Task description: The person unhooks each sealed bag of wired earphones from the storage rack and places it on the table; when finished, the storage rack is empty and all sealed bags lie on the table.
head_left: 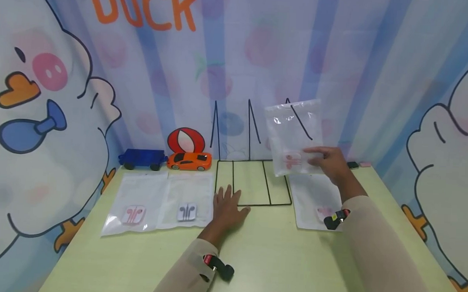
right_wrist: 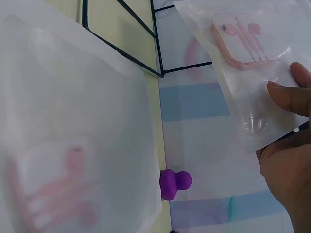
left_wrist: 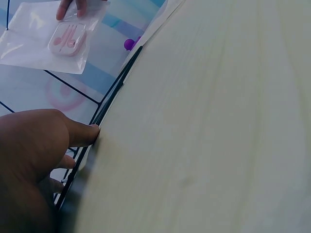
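Earphone bag [head_left: 295, 137]: clear, pink earphones inside, held upright in the air over the wire rack [head_left: 254, 181].
Right hand [head_left: 331, 163]: grip pinched on the bag's lower edge, thumb in front.
Left hand [head_left: 227, 209]: fingers flat and spread, pressing the rack's front-left corner on the table [head_left: 276, 261].
Below the grip: another bag [head_left: 314, 201] lying flat.
Left of the pressing hand: two more bags [head_left: 161, 201].

Four clear earphone bags: one held up [head_left: 295, 137], one on the counter at right [head_left: 314, 201], two at left [head_left: 135, 202] [head_left: 187, 200]. Three seem to hold pink earphones, one dark. One wire rack [head_left: 252, 181], two toy vehicles [head_left: 189, 160] [head_left: 142, 158].
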The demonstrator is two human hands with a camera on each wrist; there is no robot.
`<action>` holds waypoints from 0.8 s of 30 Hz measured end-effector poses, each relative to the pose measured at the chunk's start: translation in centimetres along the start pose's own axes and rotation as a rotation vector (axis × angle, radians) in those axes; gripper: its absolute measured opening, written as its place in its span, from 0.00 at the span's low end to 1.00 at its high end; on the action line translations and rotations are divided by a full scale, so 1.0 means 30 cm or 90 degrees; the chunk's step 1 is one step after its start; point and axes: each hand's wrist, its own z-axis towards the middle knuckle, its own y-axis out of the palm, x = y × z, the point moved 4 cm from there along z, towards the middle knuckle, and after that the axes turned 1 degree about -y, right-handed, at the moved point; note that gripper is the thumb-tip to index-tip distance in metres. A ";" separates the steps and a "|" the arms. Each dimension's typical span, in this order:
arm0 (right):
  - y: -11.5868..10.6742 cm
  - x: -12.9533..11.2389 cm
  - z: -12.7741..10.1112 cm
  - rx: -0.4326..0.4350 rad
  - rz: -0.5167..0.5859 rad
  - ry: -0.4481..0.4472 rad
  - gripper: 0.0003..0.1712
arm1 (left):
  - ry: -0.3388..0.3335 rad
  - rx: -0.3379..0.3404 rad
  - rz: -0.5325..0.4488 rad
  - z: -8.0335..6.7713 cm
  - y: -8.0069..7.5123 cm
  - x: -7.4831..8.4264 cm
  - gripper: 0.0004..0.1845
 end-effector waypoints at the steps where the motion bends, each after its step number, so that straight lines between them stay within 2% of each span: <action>1: -0.004 0.002 -0.009 -0.003 -0.003 -0.003 0.25 | 0.001 -0.001 0.004 0.000 0.001 -0.001 0.39; 16: -0.045 0.010 -0.120 -0.016 -0.037 -0.003 0.25 | 0.009 0.004 -0.003 0.005 0.003 -0.006 0.39; 24: -0.057 0.014 -0.173 -0.012 -0.050 -0.041 0.24 | 0.006 -0.003 -0.006 0.005 -0.002 -0.003 0.39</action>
